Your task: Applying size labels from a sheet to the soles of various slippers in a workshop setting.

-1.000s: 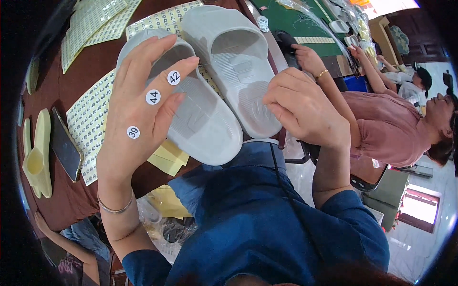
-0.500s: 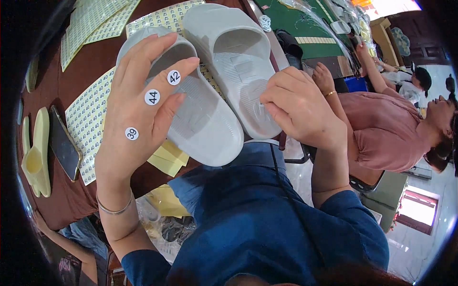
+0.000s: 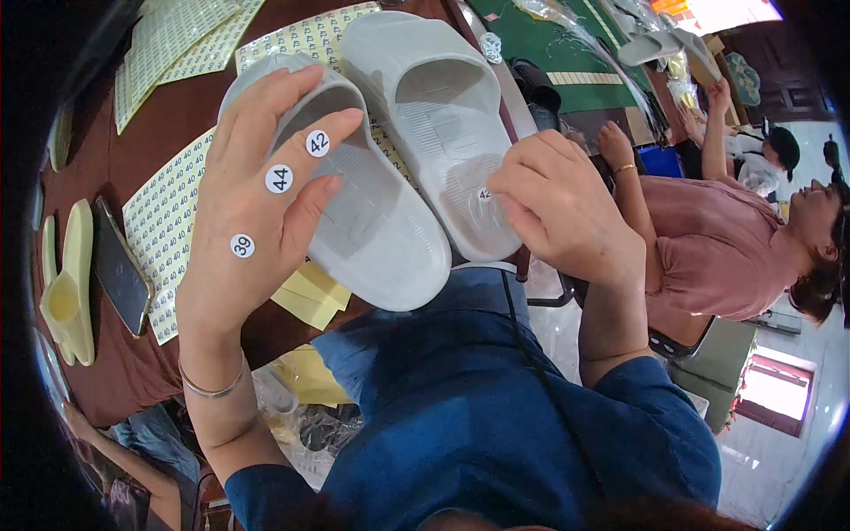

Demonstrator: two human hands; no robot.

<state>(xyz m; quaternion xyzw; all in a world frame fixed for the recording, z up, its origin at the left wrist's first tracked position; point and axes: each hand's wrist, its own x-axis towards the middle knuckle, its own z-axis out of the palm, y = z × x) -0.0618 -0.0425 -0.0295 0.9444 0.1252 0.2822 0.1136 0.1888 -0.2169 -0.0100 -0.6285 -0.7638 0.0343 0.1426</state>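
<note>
A pair of light grey slide slippers lies in front of me on the table, toes away. My left hand (image 3: 257,177) rests over the left slipper (image 3: 390,239), its fingers stretched across the strap and its thumb apart above the insole. Several round white number stickers (image 3: 279,180) are stuck on the back of that hand and its index finger. My right hand (image 3: 562,203) is closed in a pinch over the heel of the right slipper (image 3: 434,124). A small round label (image 3: 483,195) shows on that insole right beside its fingertips; whether they still grip its edge is hidden.
Yellowish sheets of round stickers (image 3: 168,221) lie left of and behind the slippers. Farther left are a dark phone (image 3: 122,265) and pale yellow slippers (image 3: 75,283). A person in a pink top (image 3: 708,239) sits at right; another person's arm (image 3: 124,451) shows at lower left.
My right fingertips have shifted slightly right, uncovering more of the round label on the right insole. My left hand has barely moved. At far right, a raised hand now holds up grey slippers.
</note>
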